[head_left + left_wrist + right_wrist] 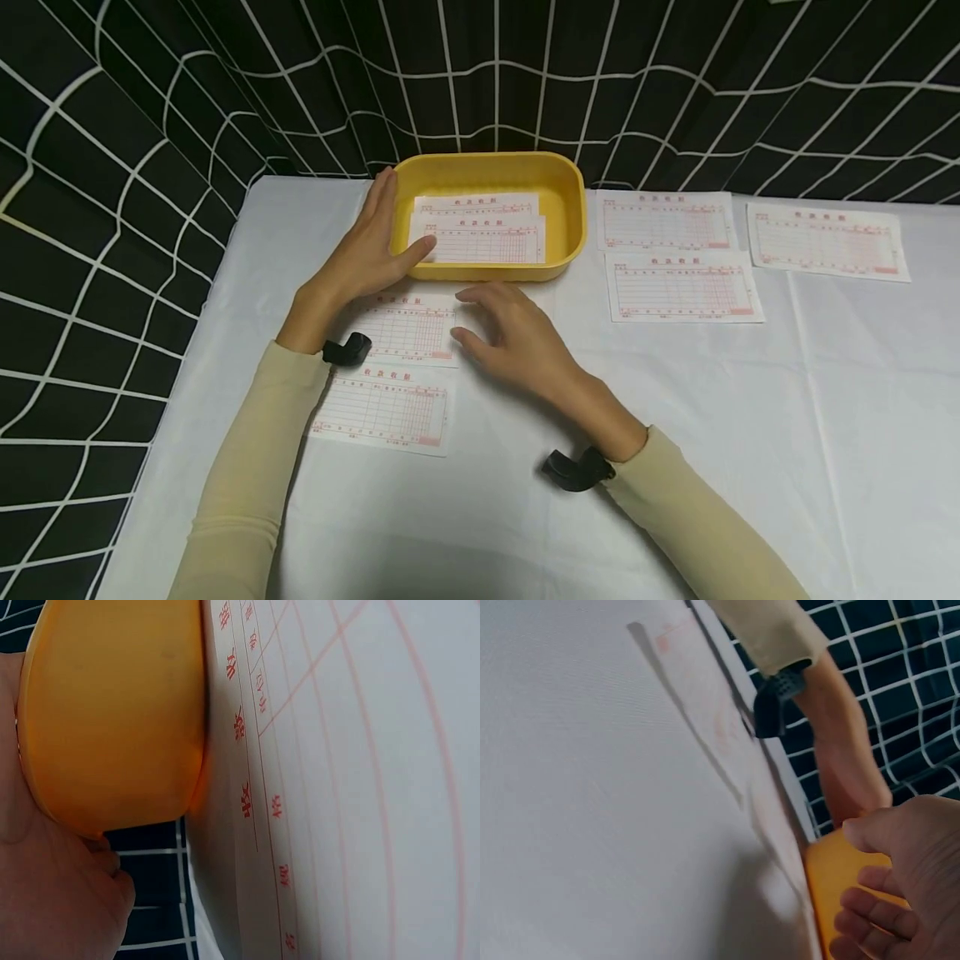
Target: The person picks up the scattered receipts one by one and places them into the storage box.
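Sleeves: beige left sleeve (240,467) and right sleeve (697,500), lowest in the head view, over the near part of the white surface (450,533).
Yellow basin: (487,175) at the surface's far edge, nearer the far left corner than the far right.
Left hand: (360,262) holds the basin's left end, fingers along the outer wall, thumb over the near rim.
Right hand: (517,333) holds nothing visible; thumb and fingers moderately parted, just off the basin's near side.
Slips inside: upper slip (483,203) and lower slip (480,242), overlapping, printed faces up.
Slips toward left edge: front slip (405,329) just before the basin, nearer slip (386,408) below it.
Slips along far edge, right of basin: back slip (663,221), middle slip (682,287) next to it, outermost slip (828,240) toward the far right corner.
Progress, judged: partial; two slips visibly contained, five outside, the nearest pair apparently next for attention.
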Available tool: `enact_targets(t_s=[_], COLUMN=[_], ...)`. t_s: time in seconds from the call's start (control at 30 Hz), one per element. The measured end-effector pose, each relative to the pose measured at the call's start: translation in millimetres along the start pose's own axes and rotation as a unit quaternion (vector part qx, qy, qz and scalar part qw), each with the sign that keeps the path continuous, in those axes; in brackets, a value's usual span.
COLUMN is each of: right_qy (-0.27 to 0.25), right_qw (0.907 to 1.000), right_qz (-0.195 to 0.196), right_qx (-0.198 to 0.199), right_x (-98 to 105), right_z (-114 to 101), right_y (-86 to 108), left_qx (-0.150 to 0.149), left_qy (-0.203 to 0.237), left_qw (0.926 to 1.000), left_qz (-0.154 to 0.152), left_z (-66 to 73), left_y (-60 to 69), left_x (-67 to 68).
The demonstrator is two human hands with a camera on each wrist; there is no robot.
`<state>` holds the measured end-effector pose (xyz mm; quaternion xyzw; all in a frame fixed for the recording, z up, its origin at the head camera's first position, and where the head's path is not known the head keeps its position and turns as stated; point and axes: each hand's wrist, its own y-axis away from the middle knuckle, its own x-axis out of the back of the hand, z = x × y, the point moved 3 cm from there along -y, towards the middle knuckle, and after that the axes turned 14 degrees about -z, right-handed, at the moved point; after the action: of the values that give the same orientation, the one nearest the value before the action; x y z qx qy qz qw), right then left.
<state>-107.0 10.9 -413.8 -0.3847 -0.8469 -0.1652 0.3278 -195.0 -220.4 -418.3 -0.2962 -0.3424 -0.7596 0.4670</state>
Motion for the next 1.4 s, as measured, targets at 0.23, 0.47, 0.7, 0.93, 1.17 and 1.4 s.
enact_targets(t_s=[0.23, 0.47, 0.7, 0.93, 1.17, 1.4], right_qy=[0.037, 0.08, 0.116, 0.112, 0.12, 0.132], right_qw=[0.9989, 0.9952, 0.9926, 0.9934, 0.9922, 0.9908], right_qz=[-0.028, -0.045, -0.022, -0.005, 0.008, 0.008], right_qx=[-0.012, -0.036, -0.028, -0.025, -0.033, -0.03], right_x=[-17.9, -34.7, -41.6, -40.0, -37.9, -37.1], right_z=[-3.4, -4.1, -2.9, -1.7, -2.2, -1.9], right_y=[-4.6, -4.1, -0.8, -2.7, -4.4, -5.2], left_qx=[-0.001, -0.002, 0.005, 0.002, -0.003, -0.004], left_qy=[-0.002, 0.0, -0.003, -0.002, -0.001, 0.009], left_qw=[1.0, 1.0, 0.9999, 1.0, 1.0, 0.9999], left_qz=[0.0, -0.002, -0.009, -0.006, 0.001, 0.004], left_z=[0.8, 2.0, 2.3, 1.2, 0.1, 1.5], left_y=[-0.2, 0.5, -0.7, -0.1, 1.7, -0.1], left_x=[-1.0, -2.7, -3.8, -3.8, -1.3, -0.7])
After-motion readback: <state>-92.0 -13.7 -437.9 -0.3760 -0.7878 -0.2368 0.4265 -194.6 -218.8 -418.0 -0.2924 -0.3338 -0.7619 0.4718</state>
